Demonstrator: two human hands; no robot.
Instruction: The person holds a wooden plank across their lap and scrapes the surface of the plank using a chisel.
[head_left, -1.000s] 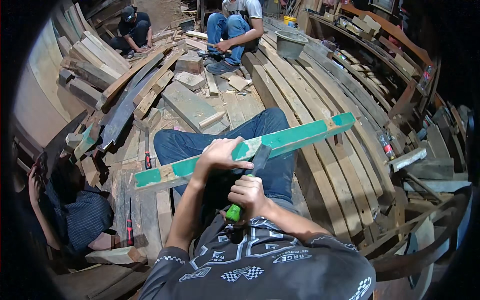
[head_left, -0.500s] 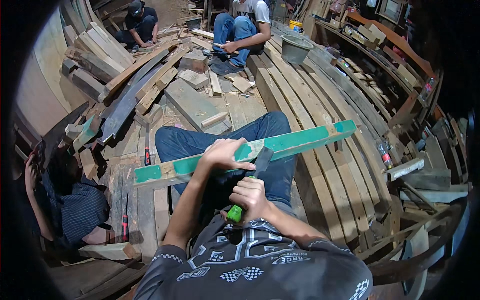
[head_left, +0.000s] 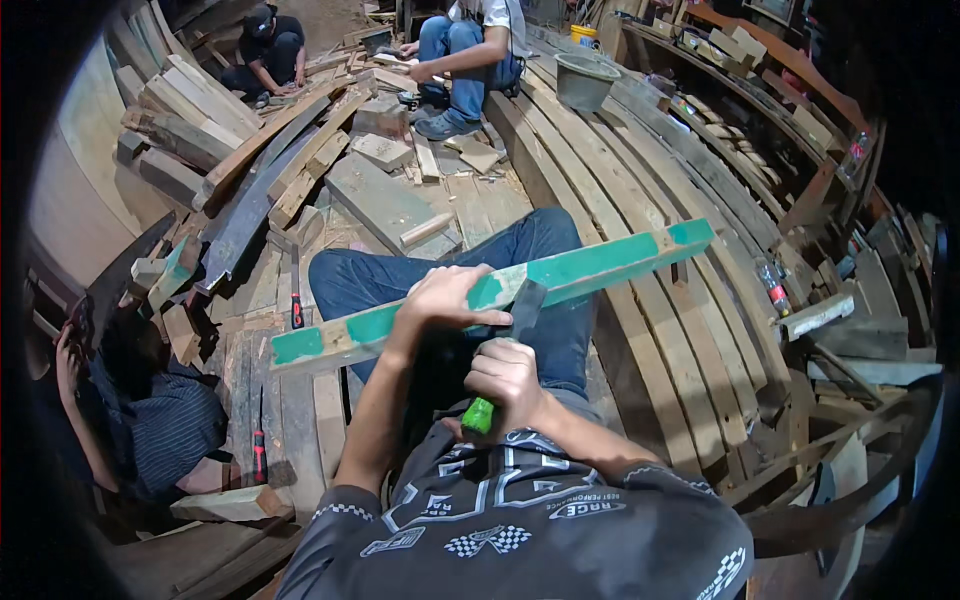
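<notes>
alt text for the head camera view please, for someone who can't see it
A seated person's left hand grips a partly green wooden beam, while the right hand holds a green-handled flat tool at its near edge. Long planks lie on the right, and another person in jeans sits beyond.

Pale light from out of view falls brightest mid-frame, washing over the green-painted beam [head_left: 610, 262] and paling the knuckles of my right hand [head_left: 503, 372], while the hollow of my lap [head_left: 430, 385] sinks nearly to black. Dark shadows line the gaps between the long planks [head_left: 580, 150], which the fisheye lens bows into arcs. Detail softens around the far co-worker in dark clothing [head_left: 265, 50]. Toward the left, a striped shirt [head_left: 165, 430] sits in deep gloom, and black vignetting swallows both sides of the view.
</notes>
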